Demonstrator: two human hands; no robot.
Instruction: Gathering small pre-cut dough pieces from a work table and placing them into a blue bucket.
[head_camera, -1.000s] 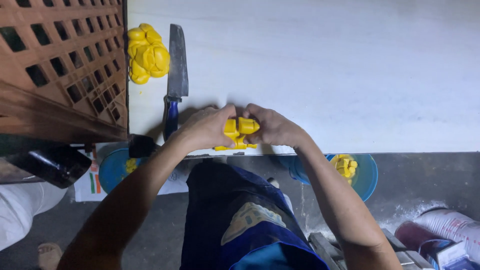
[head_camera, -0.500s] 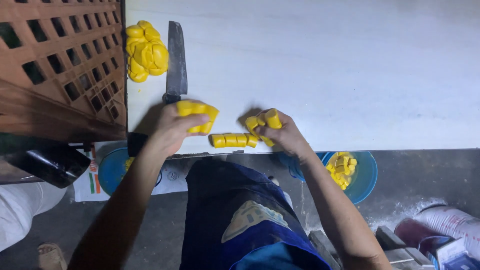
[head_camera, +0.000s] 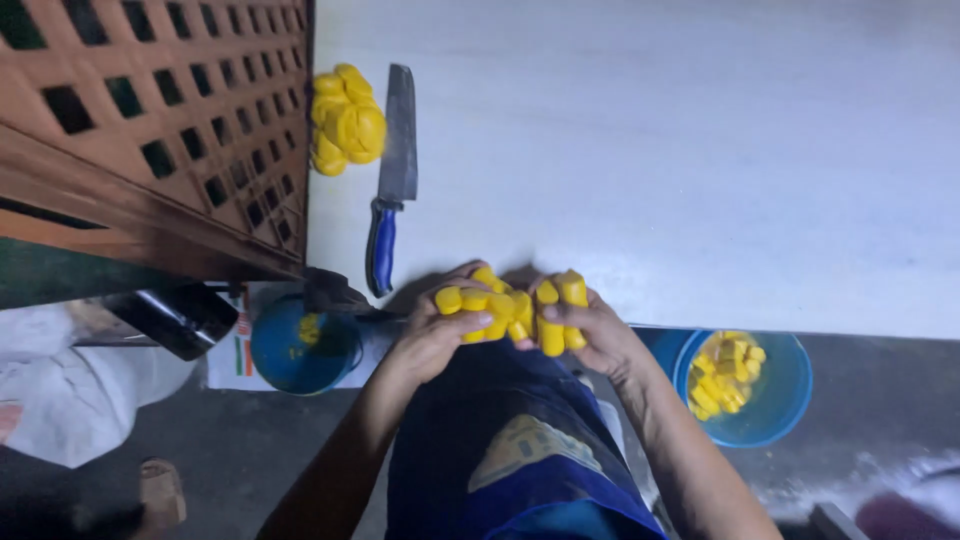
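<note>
Yellow chunks (head_camera: 500, 305) — short cut pieces, soft-looking, maybe dough or a sweet — sit bunched at the near edge of the white table (head_camera: 700, 150), gathered between both hands. Left hand (head_camera: 435, 335) cups the larger cluster, fingers curled and clamped on several pieces. Right hand (head_camera: 590, 335) pinches two or three upright pieces, fingers closed on them. The two hands almost touch, chunks pressed together between them.

Judging by look: pieces are light, pliable, likely a bit tacky, so they would dent if squeezed hard — best held loosely from the sides, scooped in a bunch rather than one by one.

Further out: a knife (head_camera: 392, 170) with a blue handle lies flat on the table, blade pointing away, well apart from the hands. Just left of its blade, a lump of the same yellow stuff (head_camera: 345, 120). A wooden lattice panel (head_camera: 150, 120) stands at left. Below the table edge, a blue bowl (head_camera: 780, 395) at right holds more cut pieces; another blue bowl (head_camera: 290, 350) at left holds only a few.
</note>
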